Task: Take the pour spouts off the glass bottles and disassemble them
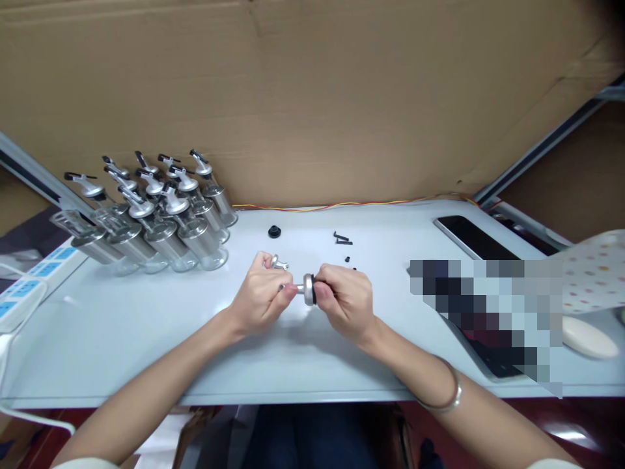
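Between my hands is a silver bottle pourer (308, 289), lying sideways just above the table. My left hand (266, 296) is closed on its thin spout end, the thumb along the metal. The fingers of my right hand (344, 301) wrap round the black stopper end, which is mostly hidden by them. Behind my left knuckles, a second silver pourer piece (280, 263) is partly covered; whether the hand touches it I cannot tell. Farther back lie a loose black stopper (274, 231), a pair of slim black flaps (343, 242) and a tiny black bit (347, 259).
Several glass bottles with metal sleeves and pourers (166, 238) crowd the back left. A white power strip (29, 290) runs along the left edge. At right are a phone (476, 238), a blurred-out device, a white oval object (590, 337) and dotted cloth. Cardboard (312, 111) walls the back.
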`<state>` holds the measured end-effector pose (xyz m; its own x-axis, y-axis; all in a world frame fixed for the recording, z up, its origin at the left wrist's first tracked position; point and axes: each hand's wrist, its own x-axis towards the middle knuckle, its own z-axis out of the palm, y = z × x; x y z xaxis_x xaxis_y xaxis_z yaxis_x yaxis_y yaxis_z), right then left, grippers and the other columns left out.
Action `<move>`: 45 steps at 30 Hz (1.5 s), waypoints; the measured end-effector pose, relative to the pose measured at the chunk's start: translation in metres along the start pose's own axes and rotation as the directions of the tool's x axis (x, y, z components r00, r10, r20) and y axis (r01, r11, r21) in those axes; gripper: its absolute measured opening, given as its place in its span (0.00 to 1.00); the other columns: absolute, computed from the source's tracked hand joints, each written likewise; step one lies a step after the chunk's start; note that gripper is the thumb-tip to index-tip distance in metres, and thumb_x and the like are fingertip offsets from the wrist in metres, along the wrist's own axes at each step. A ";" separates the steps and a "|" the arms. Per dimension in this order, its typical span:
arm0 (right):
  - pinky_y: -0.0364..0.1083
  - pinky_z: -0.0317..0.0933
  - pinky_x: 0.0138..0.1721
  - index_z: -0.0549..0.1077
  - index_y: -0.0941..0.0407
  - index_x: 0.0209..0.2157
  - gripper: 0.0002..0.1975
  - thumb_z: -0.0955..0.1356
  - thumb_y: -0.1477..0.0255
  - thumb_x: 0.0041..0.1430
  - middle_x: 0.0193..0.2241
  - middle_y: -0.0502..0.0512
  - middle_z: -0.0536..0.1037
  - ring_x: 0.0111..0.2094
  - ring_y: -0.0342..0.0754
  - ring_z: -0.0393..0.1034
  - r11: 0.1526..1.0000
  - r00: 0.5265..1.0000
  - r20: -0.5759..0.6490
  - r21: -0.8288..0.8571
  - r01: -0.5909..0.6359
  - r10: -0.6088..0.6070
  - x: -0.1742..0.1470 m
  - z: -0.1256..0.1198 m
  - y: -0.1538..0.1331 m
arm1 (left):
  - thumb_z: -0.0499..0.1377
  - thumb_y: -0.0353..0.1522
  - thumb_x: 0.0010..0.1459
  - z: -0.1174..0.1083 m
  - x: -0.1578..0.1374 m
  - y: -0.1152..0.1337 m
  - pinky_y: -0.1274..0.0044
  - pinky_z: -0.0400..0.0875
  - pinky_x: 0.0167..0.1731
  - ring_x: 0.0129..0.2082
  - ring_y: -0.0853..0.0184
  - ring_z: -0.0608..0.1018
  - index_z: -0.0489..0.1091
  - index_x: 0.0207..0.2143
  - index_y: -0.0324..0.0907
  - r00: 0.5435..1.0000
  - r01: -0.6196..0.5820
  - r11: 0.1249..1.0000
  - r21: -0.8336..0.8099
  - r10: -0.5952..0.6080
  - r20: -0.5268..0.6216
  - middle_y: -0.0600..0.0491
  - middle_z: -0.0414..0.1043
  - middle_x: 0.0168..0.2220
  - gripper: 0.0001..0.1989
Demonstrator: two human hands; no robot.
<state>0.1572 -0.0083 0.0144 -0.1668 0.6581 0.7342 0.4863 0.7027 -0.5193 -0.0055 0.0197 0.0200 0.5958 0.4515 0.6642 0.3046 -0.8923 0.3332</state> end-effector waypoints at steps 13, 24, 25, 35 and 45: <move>0.45 0.64 0.34 0.63 0.57 0.43 0.06 0.59 0.71 0.66 0.32 0.58 0.73 0.36 0.47 0.69 0.838 0.858 0.040 -0.195 0.509 -0.512 0.008 -0.002 0.014 | 0.51 0.51 0.56 0.000 -0.006 -0.005 0.77 0.43 0.14 0.13 0.75 0.49 0.46 0.11 0.43 0.780 0.529 0.473 -0.705 -0.599 0.183 0.60 0.39 0.11 0.31; 0.46 0.68 0.35 0.66 0.56 0.41 0.08 0.65 0.80 0.59 0.34 0.55 0.72 0.37 0.47 0.68 0.740 0.768 -0.017 -0.282 0.611 -0.640 0.011 0.000 0.022 | 0.48 0.44 0.60 0.005 -0.003 -0.003 0.75 0.61 0.29 0.18 0.72 0.63 0.56 0.11 0.41 0.773 0.523 0.489 -0.698 -0.618 0.146 0.54 0.61 0.13 0.27; 0.46 0.68 0.35 0.66 0.55 0.40 0.08 0.64 0.80 0.59 0.35 0.55 0.72 0.38 0.47 0.68 0.727 0.755 -0.026 -0.294 0.621 -0.655 0.011 -0.001 0.023 | 0.47 0.44 0.60 0.006 -0.003 -0.003 0.75 0.61 0.29 0.19 0.71 0.64 0.55 0.11 0.41 0.769 0.517 0.479 -0.710 -0.624 0.139 0.54 0.61 0.13 0.27; 0.50 0.65 0.40 0.63 0.52 0.47 0.14 0.61 0.80 0.61 0.39 0.57 0.68 0.41 0.49 0.66 0.926 0.924 -0.249 -0.317 0.204 -0.289 0.012 -0.001 0.023 | 0.48 0.40 0.59 0.001 -0.006 -0.023 0.74 0.65 0.36 0.31 0.66 0.70 0.62 0.18 0.41 0.768 0.519 0.756 -0.400 -0.617 -0.170 0.51 0.71 0.28 0.20; 0.54 0.58 0.43 0.71 0.58 0.40 0.10 0.60 0.76 0.62 0.41 0.62 0.74 0.44 0.58 0.62 0.838 0.907 0.282 -0.532 -0.123 0.312 0.036 0.024 0.044 | 0.46 0.34 0.55 0.011 -0.016 -0.050 0.73 0.65 0.44 0.43 0.62 0.73 0.60 0.16 0.40 0.793 0.608 0.770 -0.194 -0.576 0.201 0.47 0.73 0.43 0.17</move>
<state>0.1520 0.0524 0.0072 -0.2410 0.8926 0.3810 0.8841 0.3638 -0.2932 -0.0217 0.0573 -0.0148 0.4462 0.8723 0.2001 0.4528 -0.4129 0.7902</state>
